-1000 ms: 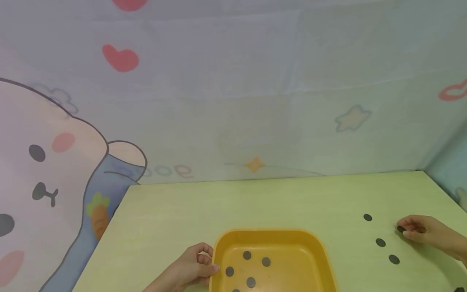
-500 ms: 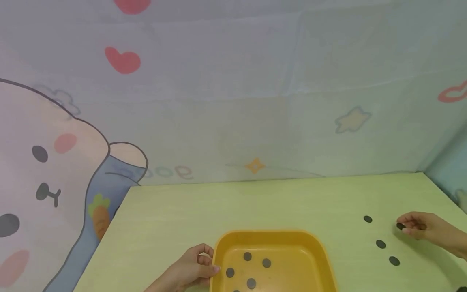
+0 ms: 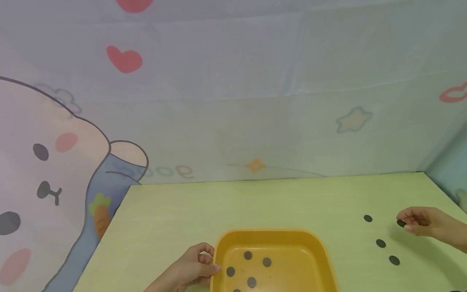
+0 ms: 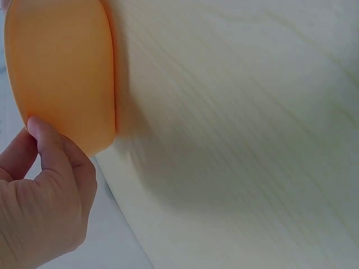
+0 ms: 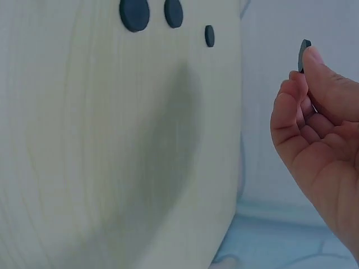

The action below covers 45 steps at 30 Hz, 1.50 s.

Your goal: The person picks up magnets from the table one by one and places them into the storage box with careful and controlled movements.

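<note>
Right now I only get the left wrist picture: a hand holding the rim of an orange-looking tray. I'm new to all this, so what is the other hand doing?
Observer: The right hand is pinching a small dark disc.
Operator: Oh! And I only see the outside of what's held here. Is anything in it?
Observer: Yes, five grey discs show inside the tray, one of them partly cut off by the bottom of the head picture.
Operator: Are there any loose ones nearby?
Observer: Three black discs lie on the table, on the tray side of the right hand.
</note>
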Each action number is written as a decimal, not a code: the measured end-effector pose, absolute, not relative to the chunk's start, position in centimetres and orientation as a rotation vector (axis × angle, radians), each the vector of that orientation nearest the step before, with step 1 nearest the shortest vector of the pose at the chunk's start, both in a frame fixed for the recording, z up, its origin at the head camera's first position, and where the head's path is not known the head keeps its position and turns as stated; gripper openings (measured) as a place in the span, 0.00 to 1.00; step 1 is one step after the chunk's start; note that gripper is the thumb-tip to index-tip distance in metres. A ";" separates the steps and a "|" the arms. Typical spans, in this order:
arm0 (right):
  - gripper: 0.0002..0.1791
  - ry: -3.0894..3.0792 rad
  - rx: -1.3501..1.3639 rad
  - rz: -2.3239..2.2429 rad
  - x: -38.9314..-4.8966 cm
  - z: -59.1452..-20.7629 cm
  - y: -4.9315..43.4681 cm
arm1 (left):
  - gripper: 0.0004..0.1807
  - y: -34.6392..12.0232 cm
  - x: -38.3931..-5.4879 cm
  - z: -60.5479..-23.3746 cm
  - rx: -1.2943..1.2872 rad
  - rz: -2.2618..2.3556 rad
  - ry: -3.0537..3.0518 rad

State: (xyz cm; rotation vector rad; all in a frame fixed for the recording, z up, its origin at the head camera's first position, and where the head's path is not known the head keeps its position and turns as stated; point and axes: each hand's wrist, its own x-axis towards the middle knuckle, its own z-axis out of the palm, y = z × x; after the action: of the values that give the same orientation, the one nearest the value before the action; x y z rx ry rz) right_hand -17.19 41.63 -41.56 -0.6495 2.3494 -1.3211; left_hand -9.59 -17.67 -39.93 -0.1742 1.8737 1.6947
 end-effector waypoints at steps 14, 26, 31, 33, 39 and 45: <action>0.12 2.345 -0.869 -1.210 -17.0 -39.0 38.4 | 0.14 -17.6 -9.6 -40.0 -0.174 1.697 1.884; 0.12 2.185 -1.001 -1.297 -16.8 -37.5 35.3 | 0.14 -17.7 -9.5 -40.1 -0.175 1.707 1.860; 0.12 2.138 -0.981 -1.302 -16.9 -36.7 34.5 | 0.14 -17.6 -9.4 -40.0 -0.182 1.704 1.874; 0.12 2.151 -0.991 -1.291 -16.9 -36.4 34.2 | 0.14 -17.6 -9.5 -40.0 -0.186 1.701 1.881; 0.13 2.175 -1.059 -1.284 -16.6 -35.8 33.2 | 0.15 -17.7 -9.5 -40.1 -0.187 1.694 1.888; 0.12 2.174 -1.090 -1.287 -16.5 -35.4 32.2 | 0.15 -17.7 -9.5 -40.1 -0.196 1.679 1.901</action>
State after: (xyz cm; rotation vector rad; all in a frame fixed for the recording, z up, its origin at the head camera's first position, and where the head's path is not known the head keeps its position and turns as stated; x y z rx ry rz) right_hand -16.53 32.25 -35.42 -1.0901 2.1740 -1.2867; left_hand -9.54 -17.73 -40.14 -0.1961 1.9006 1.6790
